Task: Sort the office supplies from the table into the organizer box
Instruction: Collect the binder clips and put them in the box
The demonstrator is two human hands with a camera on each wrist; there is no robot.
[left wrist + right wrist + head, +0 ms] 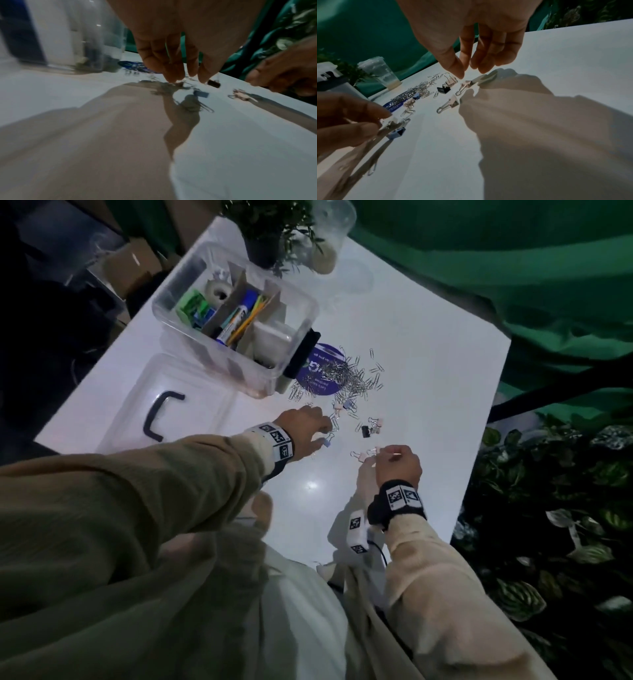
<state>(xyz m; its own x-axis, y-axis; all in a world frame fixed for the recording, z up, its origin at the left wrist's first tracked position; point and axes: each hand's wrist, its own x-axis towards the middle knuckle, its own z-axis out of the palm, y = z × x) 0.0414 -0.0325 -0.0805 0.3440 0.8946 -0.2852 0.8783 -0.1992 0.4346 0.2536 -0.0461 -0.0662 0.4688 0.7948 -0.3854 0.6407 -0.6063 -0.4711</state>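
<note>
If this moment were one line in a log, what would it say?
stage: gathering binder clips | left hand: fingers down on clips, hold unclear | right hand: open over pink binder clip | organizer box: partly filled

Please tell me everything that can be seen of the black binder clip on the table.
The black binder clip is small, with a dark folded body that looks like metal and silver wire handles. It lies on the white table, apart from both hands: the right hand hovers nearer the person, the left hand is off to its left. A pale clip sits right behind it, perhaps touching. The pile of paper clips lies beyond it, toward the box.
</note>
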